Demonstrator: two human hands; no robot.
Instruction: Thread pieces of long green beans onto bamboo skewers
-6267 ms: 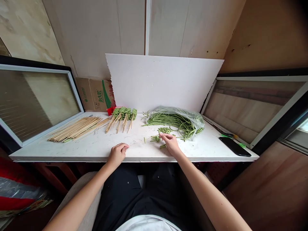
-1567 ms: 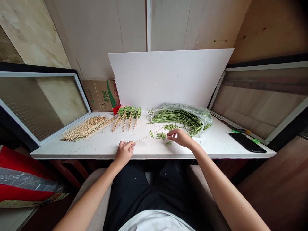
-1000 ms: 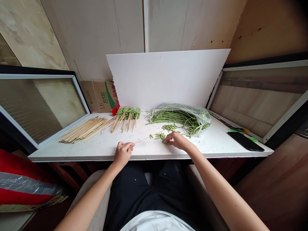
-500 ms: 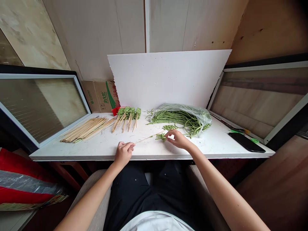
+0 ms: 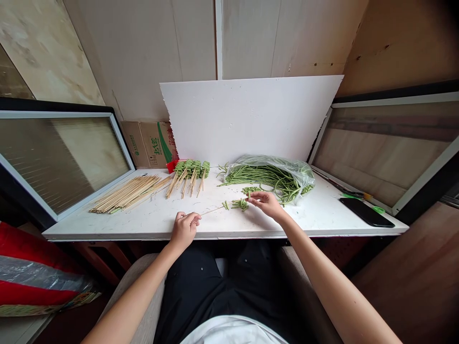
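My left hand (image 5: pixel 185 228) is closed on a thin wooden skewer (image 5: pixel 211 210) that slants up to the right. Short green bean pieces (image 5: pixel 225 205) sit at the skewer's far end. Between the fingertips of my right hand (image 5: pixel 264 202) is a short piece of green bean (image 5: pixel 249 195), held just above the table. Below and left of those fingers lies a small pile of cut bean pieces (image 5: pixel 239 205). Behind them is a patch of smaller green bits (image 5: pixel 251 189), partly hidden by my right hand.
Long green beans (image 5: pixel 258 174) in a clear plastic bag (image 5: pixel 304 172) lie at the back right. Bean-loaded skewers (image 5: pixel 192 169) and a heap of bare skewers (image 5: pixel 125 192) are left. A black phone (image 5: pixel 366 212) rests near the right edge. A white board (image 5: pixel 251 119) stands behind.
My right hand has lifted slightly from the pile and now pinches a bean piece. The far end of the skewer now shows bean pieces more clearly. My left hand has barely moved.
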